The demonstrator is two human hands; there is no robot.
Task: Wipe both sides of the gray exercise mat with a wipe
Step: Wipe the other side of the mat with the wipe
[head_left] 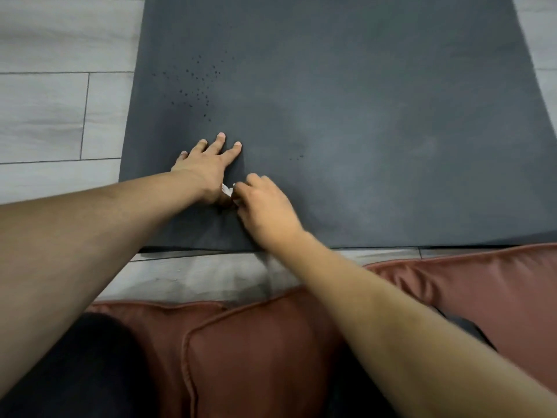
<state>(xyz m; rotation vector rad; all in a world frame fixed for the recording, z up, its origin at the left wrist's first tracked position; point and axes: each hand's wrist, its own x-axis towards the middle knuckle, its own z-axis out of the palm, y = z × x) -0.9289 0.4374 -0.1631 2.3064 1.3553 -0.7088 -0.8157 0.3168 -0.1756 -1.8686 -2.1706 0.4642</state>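
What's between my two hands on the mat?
Head view: a small white wipe, pinched by the right hand, beside the left hand pressing the mat.

Only a small white corner of the wipe (228, 190) shows between the left hand (208, 167) and the right hand (265, 206), whose curled fingers cover the rest. The gray exercise mat (361, 101) runs off the top edge. The dark specks (196, 86) on it are too small to identify.

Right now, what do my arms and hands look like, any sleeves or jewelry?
The left arm and right arm are bare to the frame edge; no sleeve shows. The left hand and right hand are ungloved, with no watch, bracelet or ring visible. The left hand's nails look short.
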